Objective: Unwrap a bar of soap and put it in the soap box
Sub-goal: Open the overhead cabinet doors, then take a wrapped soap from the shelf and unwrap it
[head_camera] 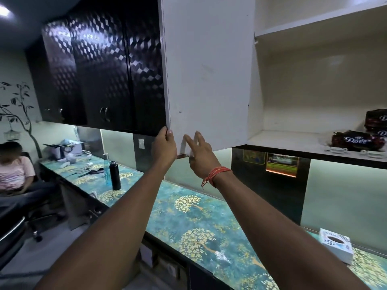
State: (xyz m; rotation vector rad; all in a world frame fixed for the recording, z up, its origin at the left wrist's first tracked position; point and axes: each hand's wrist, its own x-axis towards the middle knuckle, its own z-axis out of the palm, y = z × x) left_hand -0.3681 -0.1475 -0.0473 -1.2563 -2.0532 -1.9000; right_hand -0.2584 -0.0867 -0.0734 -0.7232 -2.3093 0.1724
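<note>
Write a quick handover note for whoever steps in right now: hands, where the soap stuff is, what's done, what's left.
Left hand: gripping the lower edge of the open cabinet door.
Right hand: fingers spread against the door's inner face, holding nothing.
Soap packs: dark wrapped packs on the cabinet shelf, far right, untouched.
Soap box: not identifiable in view.
Done: cabinet opened.
Left: take a pack, unwrap a bar, put it in the soap box.

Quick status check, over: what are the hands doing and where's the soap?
Left hand gripping open cabinet door edge; right hand open beside it. Wrapped soap packs on shelf, untouched. Nothing blocking.
</note>
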